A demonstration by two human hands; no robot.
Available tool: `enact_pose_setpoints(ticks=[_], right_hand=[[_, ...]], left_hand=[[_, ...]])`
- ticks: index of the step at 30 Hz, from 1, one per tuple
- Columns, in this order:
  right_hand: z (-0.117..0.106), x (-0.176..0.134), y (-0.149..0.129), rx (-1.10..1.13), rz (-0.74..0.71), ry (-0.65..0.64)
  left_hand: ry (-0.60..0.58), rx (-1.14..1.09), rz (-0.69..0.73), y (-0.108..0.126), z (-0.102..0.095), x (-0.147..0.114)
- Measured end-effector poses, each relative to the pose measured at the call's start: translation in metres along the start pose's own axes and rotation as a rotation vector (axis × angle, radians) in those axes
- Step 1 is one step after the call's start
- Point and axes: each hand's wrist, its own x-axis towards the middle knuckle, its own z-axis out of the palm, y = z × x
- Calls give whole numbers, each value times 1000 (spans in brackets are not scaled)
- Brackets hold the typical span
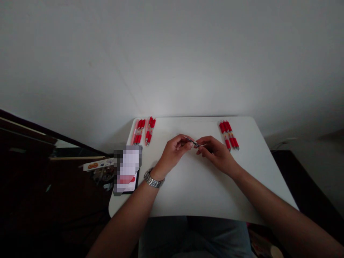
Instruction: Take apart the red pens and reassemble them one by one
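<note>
Basically, left hand (pixel 176 147) and right hand (pixel 216 153), fingers curled nearly closed, both pinched a slim dark piece (pixel 195 143) bridging their fingertips above the white table (pixel 185 193); red pens (pixel 229 136) lay just beyond the right hand.

The left forearm (pixel 131 213) slants up and rightward from the bottom edge, left of centre; the right forearm (pixel 279 204) slants up and leftward from the lower right corner. The left hand (pixel 174 150) and right hand (pixel 217 153) come together just below the middle of the frame, fingertips close, each thumb pressed toward its index finger, the other fingers curled inward.
</note>
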Motion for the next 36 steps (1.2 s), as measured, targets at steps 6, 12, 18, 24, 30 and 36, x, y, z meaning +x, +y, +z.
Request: enact_pose_setpoints(ticks=[6, 12, 18, 24, 30, 36], right_hand=[[0, 0, 0, -89, -23, 33], [-4, 1, 1, -196, -30, 51], [-5, 1, 1, -218, -14, 62], [-5, 1, 1, -192, -22, 68], [-4, 1, 1, -168, -15, 72], [-5, 2, 5, -170, -3, 103]], left_hand=[[66, -36, -13, 0, -1, -1], [155, -122, 12, -3, -5, 1], [228, -202, 13, -3, -10, 2], [326, -46, 45, -6, -18, 6], [448, 208, 75, -6, -31, 9], [481, 553, 88, -3, -42, 9]])
